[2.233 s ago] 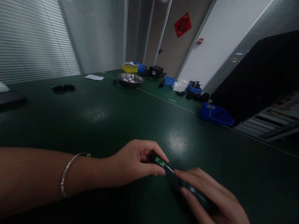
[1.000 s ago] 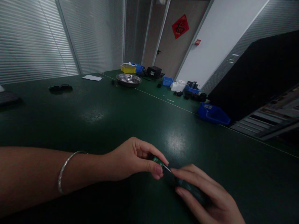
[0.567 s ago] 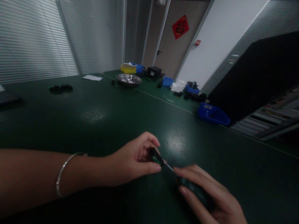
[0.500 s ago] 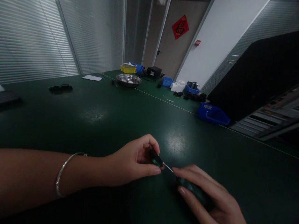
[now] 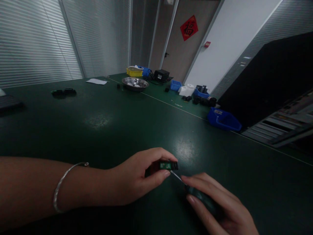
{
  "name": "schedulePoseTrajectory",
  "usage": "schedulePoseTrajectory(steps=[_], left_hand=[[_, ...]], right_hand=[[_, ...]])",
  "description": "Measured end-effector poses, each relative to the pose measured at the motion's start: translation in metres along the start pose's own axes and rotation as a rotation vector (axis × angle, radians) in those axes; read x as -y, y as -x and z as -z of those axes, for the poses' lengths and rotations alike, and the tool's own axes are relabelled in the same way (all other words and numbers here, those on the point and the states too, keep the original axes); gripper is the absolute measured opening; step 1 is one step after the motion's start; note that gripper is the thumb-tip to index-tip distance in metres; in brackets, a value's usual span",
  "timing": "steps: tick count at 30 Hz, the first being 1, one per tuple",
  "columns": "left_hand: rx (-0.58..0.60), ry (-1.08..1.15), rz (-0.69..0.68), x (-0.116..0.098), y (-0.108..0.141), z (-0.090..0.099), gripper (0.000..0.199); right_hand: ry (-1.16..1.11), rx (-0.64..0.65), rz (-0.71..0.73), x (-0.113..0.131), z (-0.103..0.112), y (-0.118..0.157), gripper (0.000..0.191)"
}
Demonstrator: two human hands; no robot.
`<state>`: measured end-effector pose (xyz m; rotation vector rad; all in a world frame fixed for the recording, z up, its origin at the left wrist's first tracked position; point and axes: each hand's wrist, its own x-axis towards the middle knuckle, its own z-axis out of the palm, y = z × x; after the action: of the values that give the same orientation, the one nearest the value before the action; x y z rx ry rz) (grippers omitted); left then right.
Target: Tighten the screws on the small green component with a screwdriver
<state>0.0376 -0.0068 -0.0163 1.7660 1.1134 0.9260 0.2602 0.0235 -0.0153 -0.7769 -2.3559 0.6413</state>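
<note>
Partly, the left hand [image 5: 137, 176] hides its pinched module [image 5: 165, 165], the right hand [image 5: 230, 205] its gripped tool [image 5: 202, 197].

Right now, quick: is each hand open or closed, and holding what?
Left hand: closed, holding a small green-and-black part.
Right hand: closed, holding a dark-handled tool with a thin metal shaft.

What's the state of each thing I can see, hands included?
Small part: held, green side showing
Left hand: gripping that part
Dark tool: held, tip at that part, contact unclear
Right hand: gripping that tool
Bracelet: worn
Metal bowl: upright
Paper: lying flat
Door: appears shut
Blinds: lowered
</note>
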Motion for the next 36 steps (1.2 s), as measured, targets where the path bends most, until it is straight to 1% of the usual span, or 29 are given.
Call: schedulePoseTrajectory(steps=[3,6,12,17,19,24,28,36], left_hand=[[-0.022,-0.109,-0.088,0.0007,-0.0013,0.0022,0.027],[-0.044,-0.135,-0.135,0.0005,-0.0022,0.0039,0.028],[-0.054,-0.139,-0.122,0.0018,-0.0017,0.0036,0.029],[-0.085,-0.123,-0.167,0.0035,-0.003,0.003,0.028],[-0.08,-0.115,-0.176,0.0037,-0.0035,0.0036,0.028],[-0.053,-0.073,-0.147,0.0037,-0.005,0.0056,0.024],[-0.059,-0.022,-0.107,0.003,-0.0052,0.0057,0.024],[-0.059,0.059,-0.091,0.0025,-0.0053,0.0055,0.023]], right_hand=[[0.008,0.001,-0.003,0.0007,-0.0002,0.0,0.029],[0.014,-0.026,0.0,0.0006,-0.0013,0.0012,0.03],[0.027,-0.036,-0.024,-0.0024,-0.0015,0.0023,0.029],[0.044,0.006,-0.01,-0.0022,-0.0007,0.0023,0.028],[0.045,0.022,-0.011,-0.0018,-0.0009,0.0022,0.027],[0.032,0.047,0.01,-0.0036,-0.0009,0.0012,0.028],[0.023,0.046,0.014,-0.0053,-0.0008,0.001,0.03],[0.008,0.055,0.026,-0.0075,-0.001,-0.0004,0.031]])
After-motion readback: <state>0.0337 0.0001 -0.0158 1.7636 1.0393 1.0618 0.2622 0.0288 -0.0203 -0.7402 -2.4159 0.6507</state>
